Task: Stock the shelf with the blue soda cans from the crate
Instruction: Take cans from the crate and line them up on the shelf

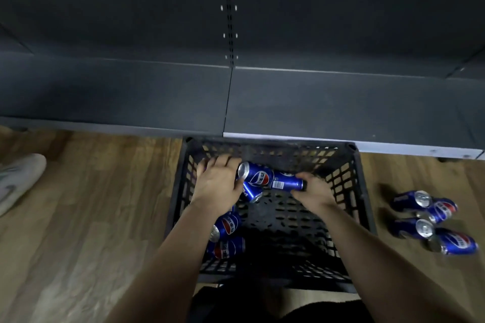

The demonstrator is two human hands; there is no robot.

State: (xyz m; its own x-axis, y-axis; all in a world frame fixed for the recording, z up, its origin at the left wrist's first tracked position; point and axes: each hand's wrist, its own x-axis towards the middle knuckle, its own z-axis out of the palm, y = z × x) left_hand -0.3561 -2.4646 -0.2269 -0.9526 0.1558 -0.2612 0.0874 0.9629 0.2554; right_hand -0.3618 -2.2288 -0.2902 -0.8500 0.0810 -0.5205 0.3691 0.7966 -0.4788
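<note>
Your right hand pinches can end inside crate; left hand rests over other cans, grip unclear (fingers hidden). Risk: end-hold slips en route to shelf.

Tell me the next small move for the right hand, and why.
Probably lift the can that the right hand grips by its end straight up out of the crate, toward the shelf. The shelf holds no cans in view, and more lie in the crate.
</note>
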